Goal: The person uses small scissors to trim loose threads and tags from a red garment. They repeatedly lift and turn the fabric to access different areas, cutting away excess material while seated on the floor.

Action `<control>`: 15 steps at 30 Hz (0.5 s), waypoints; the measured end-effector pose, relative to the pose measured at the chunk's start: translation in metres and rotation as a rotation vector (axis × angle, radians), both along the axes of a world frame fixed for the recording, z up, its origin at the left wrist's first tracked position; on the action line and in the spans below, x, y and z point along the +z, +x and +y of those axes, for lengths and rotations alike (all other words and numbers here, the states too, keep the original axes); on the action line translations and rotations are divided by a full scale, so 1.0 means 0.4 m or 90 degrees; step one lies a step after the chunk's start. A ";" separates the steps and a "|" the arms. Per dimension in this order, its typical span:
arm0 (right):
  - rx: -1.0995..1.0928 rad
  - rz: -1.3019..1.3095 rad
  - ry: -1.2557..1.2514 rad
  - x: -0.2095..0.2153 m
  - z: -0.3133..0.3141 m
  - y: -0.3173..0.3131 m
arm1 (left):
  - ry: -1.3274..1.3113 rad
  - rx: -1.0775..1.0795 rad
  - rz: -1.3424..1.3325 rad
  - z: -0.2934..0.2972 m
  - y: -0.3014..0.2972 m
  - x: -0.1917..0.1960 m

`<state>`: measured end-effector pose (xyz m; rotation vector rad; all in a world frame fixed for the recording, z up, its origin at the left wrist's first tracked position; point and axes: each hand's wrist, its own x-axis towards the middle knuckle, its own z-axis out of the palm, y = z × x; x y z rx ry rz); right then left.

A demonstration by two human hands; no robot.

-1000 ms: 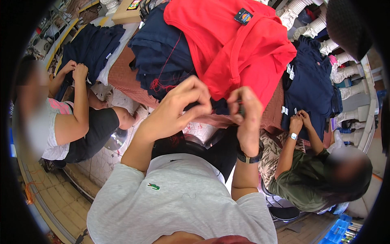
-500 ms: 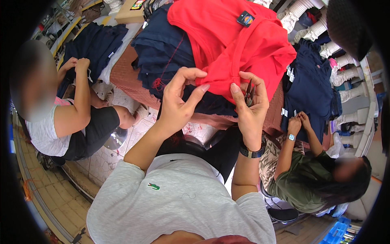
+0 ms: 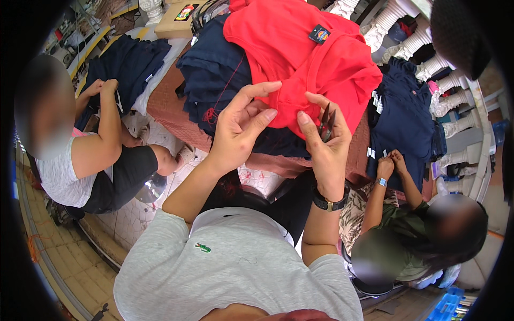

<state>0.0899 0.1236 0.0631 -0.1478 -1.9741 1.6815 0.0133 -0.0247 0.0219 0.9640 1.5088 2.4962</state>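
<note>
Brown-clothed table (image 3: pixel 167 99) under stacked navy garments (image 3: pixel 206 69) at eleven o'clock, red garment (image 3: pixel 342 59) at one o'clock atop them, left hand (image 3: pixel 234 131) at its lower edge, thumb and forefinger apart, right hand (image 3: pixel 328 152) with curled fingers clamped on dark snips (image 3: pixel 325 132), thumb at the red cloth.

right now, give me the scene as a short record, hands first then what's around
left hand: at the red garment, grip unclear
right hand: holding dark snips, thumb at same garment
under red garment: navy stack
red thread: on navy stack
left co-worker: near left navy pile
right co-worker: near right navy pile
</note>
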 end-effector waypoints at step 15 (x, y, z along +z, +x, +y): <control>-0.014 0.089 0.087 -0.070 -0.019 -0.009 | -0.199 0.376 0.247 0.054 0.022 -0.017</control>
